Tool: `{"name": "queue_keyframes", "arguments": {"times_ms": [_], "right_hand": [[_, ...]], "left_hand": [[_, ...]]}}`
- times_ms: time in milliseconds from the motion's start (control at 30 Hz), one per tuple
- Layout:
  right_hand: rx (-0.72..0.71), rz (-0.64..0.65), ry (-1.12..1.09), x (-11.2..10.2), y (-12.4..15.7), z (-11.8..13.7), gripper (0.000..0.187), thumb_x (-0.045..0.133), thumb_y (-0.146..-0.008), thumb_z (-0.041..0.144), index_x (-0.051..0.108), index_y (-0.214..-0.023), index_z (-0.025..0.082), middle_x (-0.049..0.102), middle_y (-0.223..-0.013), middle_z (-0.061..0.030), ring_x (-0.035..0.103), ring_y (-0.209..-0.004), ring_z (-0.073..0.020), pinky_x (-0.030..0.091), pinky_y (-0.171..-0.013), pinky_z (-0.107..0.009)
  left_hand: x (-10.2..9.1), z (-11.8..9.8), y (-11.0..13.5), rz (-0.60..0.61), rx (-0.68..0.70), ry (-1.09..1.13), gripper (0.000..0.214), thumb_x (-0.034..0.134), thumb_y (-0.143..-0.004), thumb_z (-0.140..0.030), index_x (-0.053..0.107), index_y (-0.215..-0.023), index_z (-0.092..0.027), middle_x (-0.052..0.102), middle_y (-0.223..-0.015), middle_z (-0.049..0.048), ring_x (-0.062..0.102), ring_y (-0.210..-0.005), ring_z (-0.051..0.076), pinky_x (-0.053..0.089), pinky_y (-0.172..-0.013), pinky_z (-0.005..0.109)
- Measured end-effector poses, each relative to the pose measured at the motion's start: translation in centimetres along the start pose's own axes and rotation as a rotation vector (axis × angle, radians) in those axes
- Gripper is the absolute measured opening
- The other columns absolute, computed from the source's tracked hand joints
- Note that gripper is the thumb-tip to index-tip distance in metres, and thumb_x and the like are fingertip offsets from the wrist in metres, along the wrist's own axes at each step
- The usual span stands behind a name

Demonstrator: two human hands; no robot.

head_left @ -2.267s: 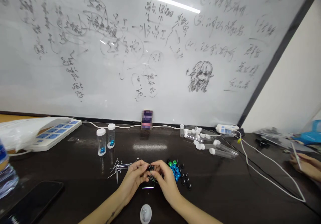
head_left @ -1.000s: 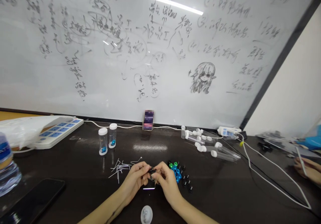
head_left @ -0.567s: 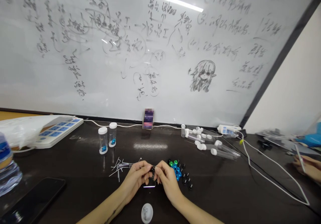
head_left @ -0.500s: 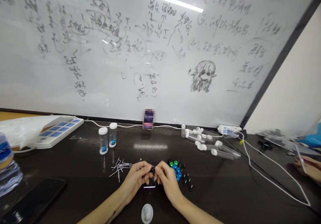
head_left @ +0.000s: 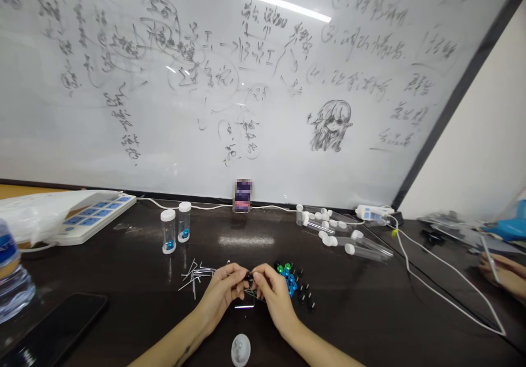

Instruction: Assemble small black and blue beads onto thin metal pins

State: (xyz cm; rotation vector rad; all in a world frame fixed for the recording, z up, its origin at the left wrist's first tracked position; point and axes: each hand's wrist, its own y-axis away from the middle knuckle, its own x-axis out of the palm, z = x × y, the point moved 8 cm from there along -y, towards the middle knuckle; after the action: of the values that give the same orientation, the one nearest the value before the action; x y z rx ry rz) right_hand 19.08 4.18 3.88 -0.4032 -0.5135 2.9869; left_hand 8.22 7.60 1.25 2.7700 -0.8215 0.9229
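My left hand [head_left: 223,294] and my right hand [head_left: 272,293] meet over the dark table [head_left: 123,296], fingertips pinched together on a small black part [head_left: 248,277] with a thin metal pin through it. A short metal pin [head_left: 244,306] lies on the table just below my hands. A loose pile of metal pins [head_left: 196,273] lies left of my left hand. Blue, green and black small parts [head_left: 292,284] are scattered right of my right hand. A white cap [head_left: 240,349] lies near the table's front edge between my forearms.
Two capped vials with blue contents [head_left: 173,230] stand behind the pins. Several empty capped tubes [head_left: 341,235] lie at the back right beside a white cable [head_left: 435,279]. A phone [head_left: 53,328] and a water bottle [head_left: 12,279] sit at left. Another person's hand [head_left: 501,271] is at far right.
Both hands stay pinched together at the same spot, with only small finger movements on the black part. The view shifted slightly.
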Motion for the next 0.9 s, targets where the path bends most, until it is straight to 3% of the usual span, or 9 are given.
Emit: {"name": "queue_keyframes", "arguments": {"times_ms": [200, 467, 900], "right_hand": [[0.015, -0.009, 0.016, -0.1, -0.2, -0.5, 0.034, 0.045, -0.092, 0.040, 0.051, -0.067, 0.017, 0.053, -0.058, 0.0020, 0.048, -0.052, -0.0118, 0.037, -0.050, -0.022], [-0.076, -0.028, 0.037, -0.4, 0.0, 0.5, 0.006, 0.061, -0.083, 0.024, 0.061, -0.086, 0.018, 0.055, -0.068, 0.0024, 0.051, -0.063, -0.0133, 0.039, -0.059, -0.022], [-0.095, -0.057, 0.006, -0.6, 0.0, 0.4, 0.008, 0.062, -0.079, 0.015, 0.063, -0.087, 0.019, 0.057, -0.070, 0.0016, 0.054, -0.066, -0.0146, 0.041, -0.062, -0.024]], "left_hand": [[-0.1, 0.2, 0.0, 0.004, 0.005, -0.002, 0.014, 0.067, -0.077, -0.025, 0.064, -0.072, -0.012, 0.060, -0.062, 0.0034, 0.051, -0.055, 0.009, 0.041, -0.053, 0.020], [-0.3, 0.0, -0.3, -0.007, 0.014, 0.021, 0.014, 0.067, -0.078, -0.025, 0.065, -0.072, -0.012, 0.059, -0.061, 0.0022, 0.049, -0.052, 0.008, 0.040, -0.051, 0.018], [-0.2, 0.1, -0.3, 0.027, 0.028, 0.015, 0.014, 0.065, -0.079, -0.024, 0.065, -0.072, -0.012, 0.059, -0.064, 0.0026, 0.050, -0.055, 0.008, 0.042, -0.054, 0.019]]}}
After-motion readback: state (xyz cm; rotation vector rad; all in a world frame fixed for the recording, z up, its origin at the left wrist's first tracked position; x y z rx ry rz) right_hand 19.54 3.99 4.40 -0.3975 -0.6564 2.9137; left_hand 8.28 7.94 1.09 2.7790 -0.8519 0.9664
